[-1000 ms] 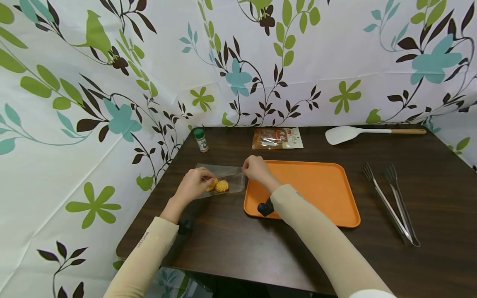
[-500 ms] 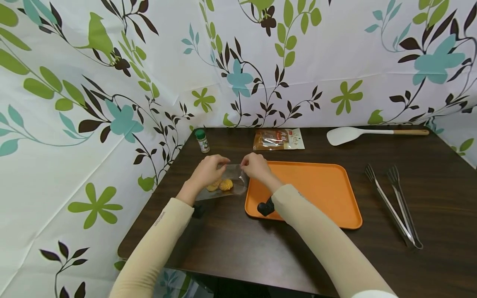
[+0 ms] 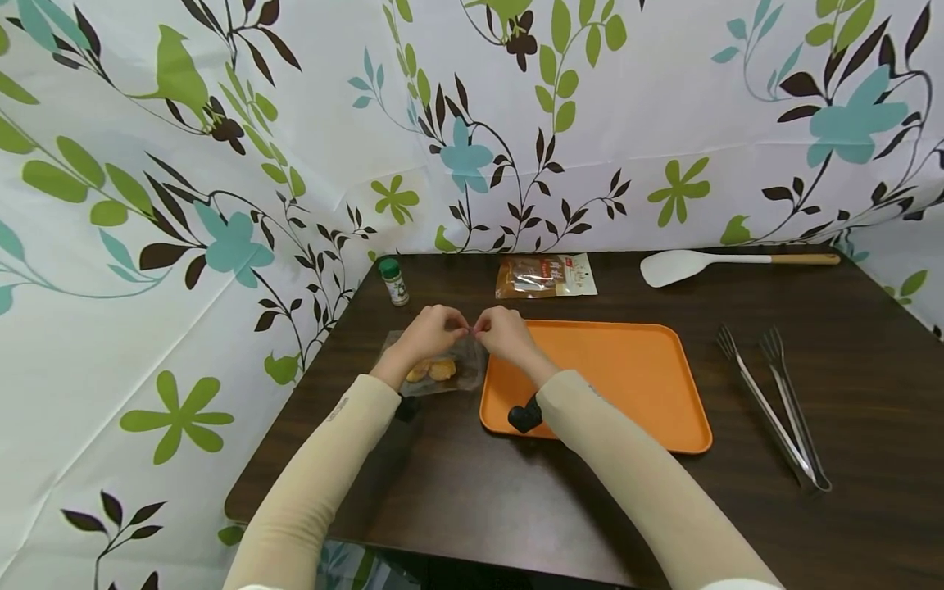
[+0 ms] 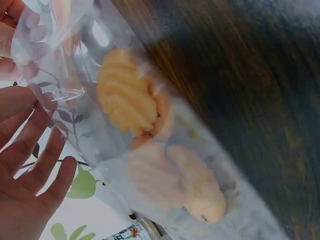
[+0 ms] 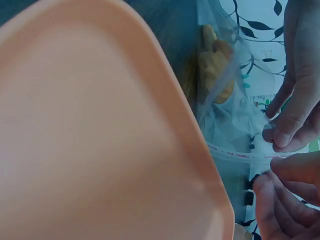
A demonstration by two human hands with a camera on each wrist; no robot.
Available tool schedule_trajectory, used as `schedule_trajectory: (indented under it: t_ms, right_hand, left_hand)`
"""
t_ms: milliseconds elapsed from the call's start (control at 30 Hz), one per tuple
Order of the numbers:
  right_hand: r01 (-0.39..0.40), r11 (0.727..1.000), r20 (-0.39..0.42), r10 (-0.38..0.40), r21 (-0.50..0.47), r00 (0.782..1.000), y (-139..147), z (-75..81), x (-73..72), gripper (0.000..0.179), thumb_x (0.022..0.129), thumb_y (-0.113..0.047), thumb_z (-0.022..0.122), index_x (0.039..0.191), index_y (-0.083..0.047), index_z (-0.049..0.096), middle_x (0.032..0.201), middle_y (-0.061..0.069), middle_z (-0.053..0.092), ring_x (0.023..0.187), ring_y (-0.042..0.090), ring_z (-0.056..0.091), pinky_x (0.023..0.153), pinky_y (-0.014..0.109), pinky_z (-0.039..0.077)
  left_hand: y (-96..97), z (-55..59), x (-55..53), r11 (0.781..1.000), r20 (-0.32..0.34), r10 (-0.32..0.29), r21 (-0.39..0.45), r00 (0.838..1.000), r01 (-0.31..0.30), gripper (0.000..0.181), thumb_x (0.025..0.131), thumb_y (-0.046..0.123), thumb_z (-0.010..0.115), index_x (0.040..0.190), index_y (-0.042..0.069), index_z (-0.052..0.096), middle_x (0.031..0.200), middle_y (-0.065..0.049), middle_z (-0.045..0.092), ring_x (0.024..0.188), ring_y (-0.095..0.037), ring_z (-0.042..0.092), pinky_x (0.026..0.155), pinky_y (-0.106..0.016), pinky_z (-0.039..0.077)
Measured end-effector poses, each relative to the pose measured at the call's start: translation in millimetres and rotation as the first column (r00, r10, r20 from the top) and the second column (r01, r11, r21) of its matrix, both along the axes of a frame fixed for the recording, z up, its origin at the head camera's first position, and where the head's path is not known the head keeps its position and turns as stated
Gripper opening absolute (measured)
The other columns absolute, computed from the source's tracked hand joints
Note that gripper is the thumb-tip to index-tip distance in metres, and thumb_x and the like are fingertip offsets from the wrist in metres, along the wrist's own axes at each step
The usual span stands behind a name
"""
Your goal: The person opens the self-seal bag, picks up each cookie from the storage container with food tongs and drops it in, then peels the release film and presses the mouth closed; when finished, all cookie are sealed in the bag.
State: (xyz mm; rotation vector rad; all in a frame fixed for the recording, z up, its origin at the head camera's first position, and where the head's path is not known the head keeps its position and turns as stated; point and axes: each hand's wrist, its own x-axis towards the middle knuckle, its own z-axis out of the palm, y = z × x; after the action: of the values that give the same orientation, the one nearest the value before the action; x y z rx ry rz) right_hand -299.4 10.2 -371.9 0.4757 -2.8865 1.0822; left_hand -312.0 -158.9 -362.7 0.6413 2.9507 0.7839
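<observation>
As two hands meet over the left part of a dark wooden tabletop (image 3: 457, 492), the left hand (image 3: 433, 332) pinches the rim of a clear plastic bag (image 3: 466, 370), thumb and fingers together. The right hand (image 3: 509, 336) pinches the same rim just beside it, near a strip with red print.

The single bag lies below the fingertips, between the tabletop's left edge and the left edge of one orange tray (image 3: 619, 385). Inside are golden cookies (image 3: 442, 370): two show plainly from the head, while the left wrist view has more overlapping shapes, too blurred for a firm count.

One green-capped bottle (image 3: 394, 283) stands near the tabletop's far left corner, one brown food packet (image 3: 544, 276) lies along the far edge, one white spatula (image 3: 673, 267) lies towards the far right corner, and one pair of metal tongs (image 3: 795, 419) rests right of the tray.
</observation>
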Motion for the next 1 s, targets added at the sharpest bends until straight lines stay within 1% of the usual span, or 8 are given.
schedule_trajectory:
  t_ms: [100,167,300,367,467,700,867,1000]
  right_hand:
    - [0.02,0.999,-0.022,-0.021,-0.032,1.0,0,0.9,1.5,0.011,0.09,-0.009,0.068,0.1,-0.007,0.066,0.093,0.008,0.067,0.079,0.022,0.062,0.069,0.032,0.052]
    - [0.017,0.999,-0.053,-0.02,-0.048,0.998,1,1.5,2.8,0.011,0.088,-0.009,0.069,0.098,-0.008,0.064,0.09,0.007,0.065,0.077,0.021,0.06,0.068,0.032,0.051]
    - [-0.011,0.999,-0.108,0.005,-0.049,0.994,1,2.1,6.3,0.002,0.088,-0.008,0.068,0.09,-0.009,0.069,0.083,0.005,0.068,0.072,0.018,0.061,0.064,0.03,0.051]
    - [-0.019,0.999,-0.108,0.014,-0.046,0.994,0,2.3,8.6,0.004,0.089,-0.009,0.068,0.089,-0.008,0.072,0.083,0.005,0.07,0.07,0.017,0.063,0.063,0.029,0.052]
    - [-0.006,0.999,-0.093,0.002,-0.042,0.996,-2,2.2,11.1,0.007,0.089,-0.01,0.069,0.091,-0.007,0.075,0.086,0.006,0.073,0.07,0.017,0.065,0.062,0.029,0.054]
    - [0.029,0.998,-0.092,-0.034,-0.053,0.995,-7,0.5,10.1,0.011,0.09,-0.013,0.07,0.093,-0.008,0.079,0.088,0.006,0.075,0.064,0.015,0.066,0.057,0.026,0.053]
    - [0.026,0.997,-0.104,-0.033,-0.066,0.994,-12,-0.2,8.9,0.012,0.09,-0.017,0.071,0.091,-0.008,0.079,0.086,0.006,0.075,0.061,0.014,0.065,0.055,0.025,0.052]
    - [0.009,0.997,-0.116,-0.018,-0.077,0.993,-13,-2.4,6.8,0.012,0.09,-0.019,0.072,0.089,-0.008,0.078,0.083,0.006,0.075,0.062,0.015,0.064,0.056,0.026,0.051]
  left_hand:
    - [-1.8,0.1,0.8,1.0,0.0,0.007,0.027,1.0,-0.007,0.013,0.095,0.015,0.064,0.098,0.007,0.075,0.095,-0.007,0.074,0.084,-0.019,0.067,0.076,-0.035,0.054]
    - [-2.6,0.1,0.9,0.999,0.0,0.007,0.033,1.0,-0.007,0.014,0.095,0.015,0.065,0.099,0.006,0.074,0.094,-0.007,0.074,0.084,-0.02,0.067,0.076,-0.035,0.055]
    - [-3.7,0.7,1.2,0.999,0.002,0.0,0.041,1.0,0.0,0.014,0.094,0.013,0.064,0.1,0.005,0.074,0.095,-0.008,0.074,0.084,-0.021,0.067,0.076,-0.035,0.055]
    - [-4.2,0.9,1.4,0.999,0.001,-0.002,0.044,1.0,0.002,0.013,0.094,0.012,0.064,0.1,0.005,0.074,0.095,-0.008,0.074,0.084,-0.021,0.067,0.076,-0.035,0.055]
    - [-5.0,0.3,1.8,0.999,0.003,-0.003,0.052,1.0,0.003,0.013,0.094,0.012,0.065,0.099,0.007,0.075,0.095,-0.008,0.074,0.084,-0.021,0.067,0.075,-0.035,0.055]
    - [-6.8,-1.1,2.9,0.997,0.008,-0.026,0.068,1.0,0.025,0.013,0.094,0.013,0.065,0.101,0.008,0.075,0.097,-0.007,0.074,0.083,-0.018,0.066,0.073,-0.032,0.053]
    - [-9.2,-2.0,4.5,0.997,0.007,-0.034,0.071,0.999,0.033,0.014,0.095,0.012,0.064,0.103,0.008,0.075,0.102,-0.009,0.074,0.076,-0.018,0.061,0.066,-0.028,0.046]
    - [-12.0,-3.1,5.2,0.997,-0.003,-0.04,0.066,0.999,0.04,0.015,0.095,0.01,0.064,0.103,0.007,0.076,0.103,-0.009,0.074,0.076,-0.018,0.061,0.067,-0.028,0.047]
